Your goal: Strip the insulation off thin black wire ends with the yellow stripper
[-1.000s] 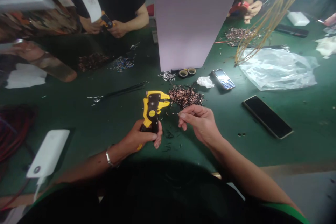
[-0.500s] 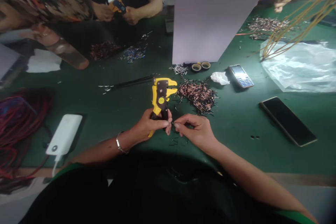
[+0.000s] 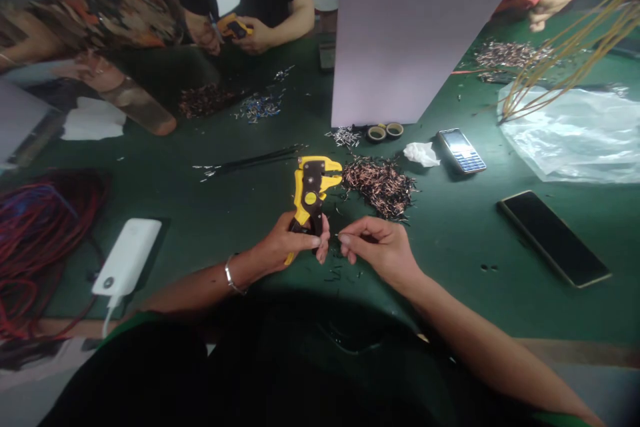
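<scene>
My left hand is wrapped round the handles of a yellow and black wire stripper, whose jaws point right. Just to its right, my right hand is closed in a pinch, thumb against forefinger. A tiny pale tip shows at those fingertips, too small to name. Beyond both hands, close to the jaws, lies a heap of short copper and black wire offcuts. Small dark scraps are scattered on the green table below the hands. Left of the stripper runs a bundle of black wires with pale ends.
A white power bank and red cable coils lie left. At right are a smartphone, a keypad phone and a plastic bag. Tape rolls sit under a pale panel. Other people's hands work across the table.
My right hand has drawn slightly away from my left fingers, widening the gap between them. My left hand keeps its hold on the wire stripper. The whole view has shifted a little.
</scene>
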`<state>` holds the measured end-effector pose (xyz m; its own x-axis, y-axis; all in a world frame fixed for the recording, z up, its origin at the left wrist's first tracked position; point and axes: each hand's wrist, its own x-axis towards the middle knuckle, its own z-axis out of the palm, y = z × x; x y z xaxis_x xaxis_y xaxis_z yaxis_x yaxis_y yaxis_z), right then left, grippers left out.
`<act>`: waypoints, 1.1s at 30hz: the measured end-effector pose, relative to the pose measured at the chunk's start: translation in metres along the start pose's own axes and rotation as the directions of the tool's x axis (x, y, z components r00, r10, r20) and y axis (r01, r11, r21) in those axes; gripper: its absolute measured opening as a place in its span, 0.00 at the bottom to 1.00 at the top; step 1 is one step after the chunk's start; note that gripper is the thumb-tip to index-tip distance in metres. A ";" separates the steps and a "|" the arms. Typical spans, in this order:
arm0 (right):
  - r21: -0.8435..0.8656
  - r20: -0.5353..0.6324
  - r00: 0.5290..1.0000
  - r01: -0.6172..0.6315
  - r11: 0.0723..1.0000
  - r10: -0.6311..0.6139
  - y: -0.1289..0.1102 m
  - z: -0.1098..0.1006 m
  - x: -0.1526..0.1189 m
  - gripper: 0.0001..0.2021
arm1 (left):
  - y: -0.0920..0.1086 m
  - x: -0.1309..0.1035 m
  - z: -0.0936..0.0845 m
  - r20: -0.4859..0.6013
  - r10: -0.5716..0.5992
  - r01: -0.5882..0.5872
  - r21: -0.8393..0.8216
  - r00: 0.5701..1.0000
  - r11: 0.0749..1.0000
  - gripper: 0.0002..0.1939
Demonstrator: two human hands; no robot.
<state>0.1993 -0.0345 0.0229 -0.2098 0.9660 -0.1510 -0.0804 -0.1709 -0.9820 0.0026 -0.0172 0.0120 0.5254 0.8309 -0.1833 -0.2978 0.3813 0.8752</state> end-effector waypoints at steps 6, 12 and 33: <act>-0.217 -0.243 0.936 0.204 0.955 -0.255 0.000 -0.008 -0.003 0.03 | -0.002 -0.002 0.003 0.134 -0.068 0.065 0.030 0.989 0.997 0.12; -0.575 -0.174 0.806 0.383 0.723 -0.566 -0.005 -0.010 -0.005 0.06 | -0.002 -0.005 0.009 0.167 -0.113 0.108 0.041 0.979 0.993 0.12; -0.733 0.093 0.689 0.536 0.418 -0.719 0.004 -0.009 -0.003 0.08 | 0.002 -0.004 0.007 0.229 -0.103 0.013 0.364 0.968 0.931 0.11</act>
<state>0.2080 -0.0361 0.0188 -0.1771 0.7701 0.6129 0.5686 0.5884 -0.5749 0.0051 -0.0228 0.0177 0.7220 0.6720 -0.1648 0.0197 0.2182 0.9757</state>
